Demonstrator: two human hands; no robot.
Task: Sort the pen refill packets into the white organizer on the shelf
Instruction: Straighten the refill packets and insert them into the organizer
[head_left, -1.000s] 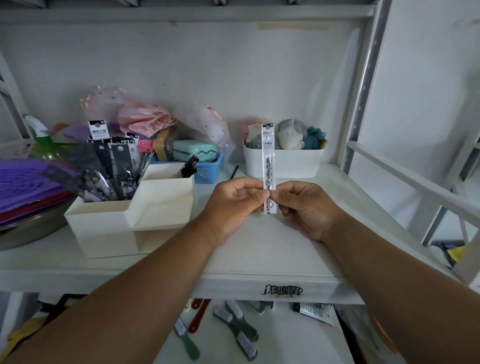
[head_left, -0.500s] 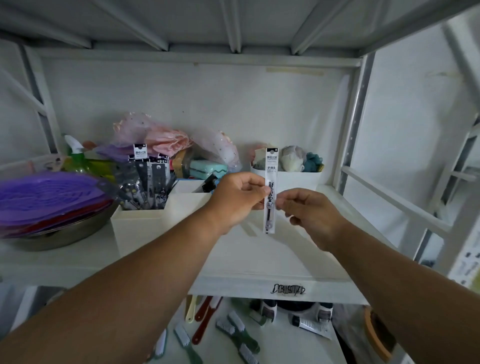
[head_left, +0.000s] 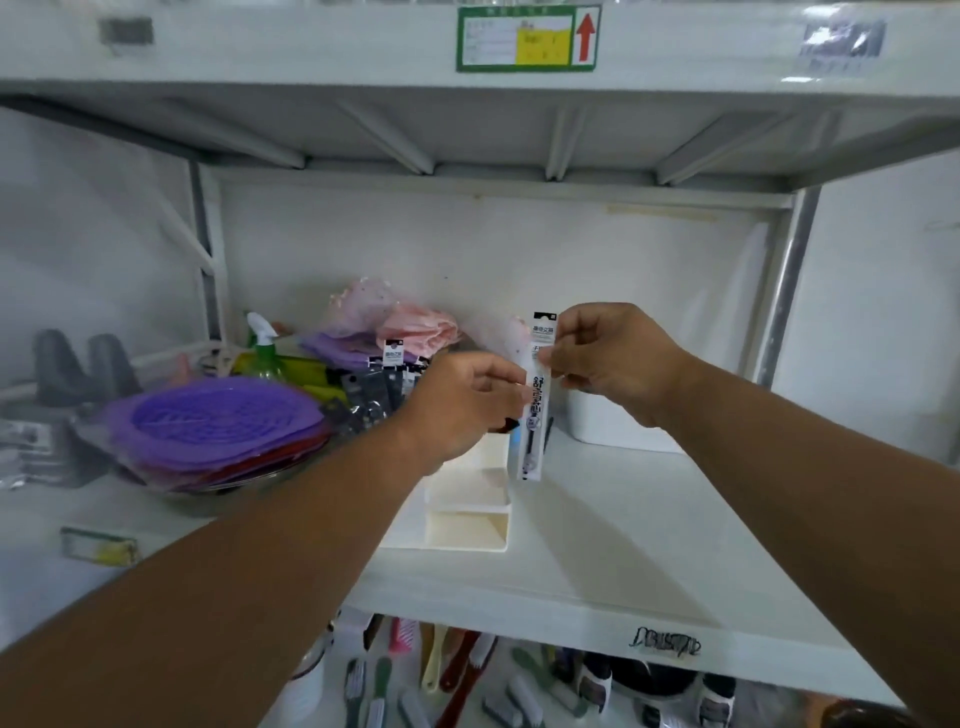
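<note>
A long, narrow pen refill packet (head_left: 537, 415) with a white header and black print hangs upright in the air above the shelf. My right hand (head_left: 608, 358) pinches its upper part from the right. My left hand (head_left: 467, 400) has its curled fingertips on the packet's left edge near the middle. Just below and left of the packet stands the white stepped organizer (head_left: 467, 514), partly hidden by my left forearm. Several dark refill packets (head_left: 384, 384) stand upright in its back compartment.
A stack of purple and red perforated baskets (head_left: 218, 426) fills the shelf's left side. A green spray bottle (head_left: 262, 348) and pink bags (head_left: 415, 327) sit behind. A white bin (head_left: 613, 431) stands behind my right wrist. Brushes (head_left: 467, 675) lie on the lower shelf.
The view has tilted upward, and the upper shelf now shows. Both hands have lifted the packet higher. My right hand has shifted from the packet's lower part to its upper part.
</note>
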